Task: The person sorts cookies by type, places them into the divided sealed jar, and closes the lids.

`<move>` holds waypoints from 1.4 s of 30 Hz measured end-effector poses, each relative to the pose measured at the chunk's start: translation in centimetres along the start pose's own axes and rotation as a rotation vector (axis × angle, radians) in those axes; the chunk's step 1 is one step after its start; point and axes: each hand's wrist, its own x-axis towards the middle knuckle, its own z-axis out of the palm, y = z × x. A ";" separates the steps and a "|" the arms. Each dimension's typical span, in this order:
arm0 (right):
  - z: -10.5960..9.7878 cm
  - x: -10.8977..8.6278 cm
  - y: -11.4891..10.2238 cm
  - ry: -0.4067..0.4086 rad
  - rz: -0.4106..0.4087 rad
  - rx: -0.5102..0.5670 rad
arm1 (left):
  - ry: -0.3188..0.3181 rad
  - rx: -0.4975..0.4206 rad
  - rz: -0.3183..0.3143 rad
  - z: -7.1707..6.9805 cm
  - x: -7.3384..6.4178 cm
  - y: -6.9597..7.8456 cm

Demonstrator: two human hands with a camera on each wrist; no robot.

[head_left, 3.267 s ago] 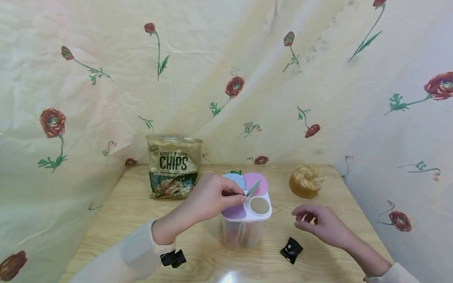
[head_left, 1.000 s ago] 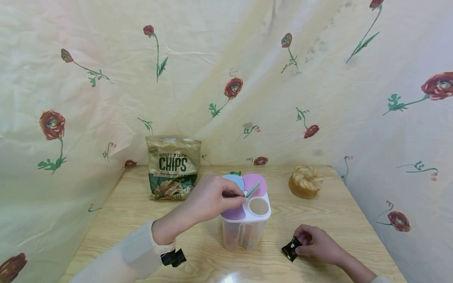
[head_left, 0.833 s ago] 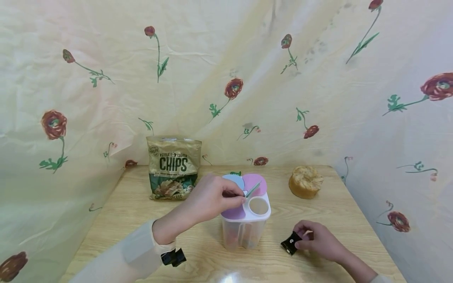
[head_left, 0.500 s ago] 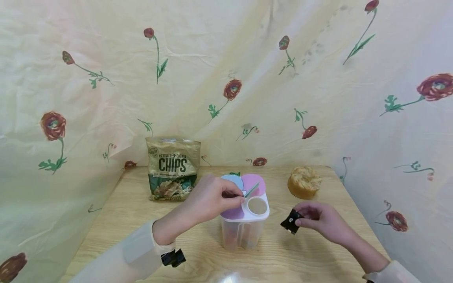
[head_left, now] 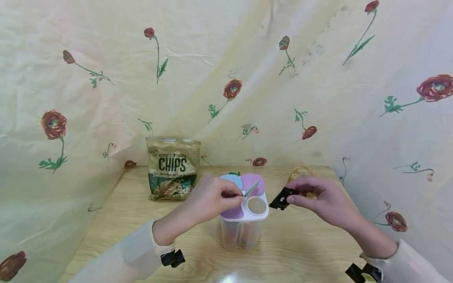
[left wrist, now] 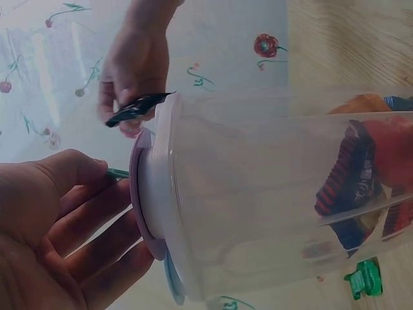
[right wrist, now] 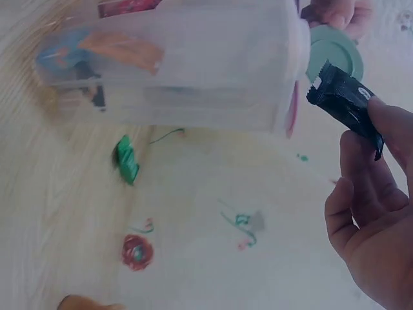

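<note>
My left hand pinches the green round lid and holds it tilted up above the clear plastic container. Beside that lid, one round opening in the white top is uncovered. Blue, pink and purple lids cover the other parts. Wrapped snacks lie at the container's bottom. Just right of the opening, my right hand holds a small black wrapped packet between thumb and fingers, in the air. In the right wrist view the packet hangs near the green lid.
A chips bag stands at the back left of the wooden table. A round bread sits at the back right, partly behind my right hand. Behind the container lies a green wrapped packet. Flowered cloth surrounds the table.
My right hand reached down to the black packet, gripped it, lifted it off the table and brought it up and left to the opening. My left hand keeps holding the green lid.
</note>
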 end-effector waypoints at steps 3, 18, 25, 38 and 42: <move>0.4 0.7 -1.0 -0.010 -0.030 0.039 | 0.003 -0.009 0.000 0.0 0.0 -0.1; 3.5 2.8 -0.8 -0.084 -0.172 0.087 | 0.007 -0.013 -0.014 -0.1 0.0 -0.3; 3.8 3.3 -0.7 -0.104 -0.195 0.004 | -0.021 -0.022 -0.049 -0.2 0.1 -0.4; 3.8 4.0 -0.9 -0.172 -0.160 -0.042 | -0.027 -0.041 -0.056 -0.4 0.0 -0.4; 3.8 4.0 -1.0 -0.191 -0.147 -0.057 | -0.026 -0.040 -0.058 -0.4 0.0 -0.4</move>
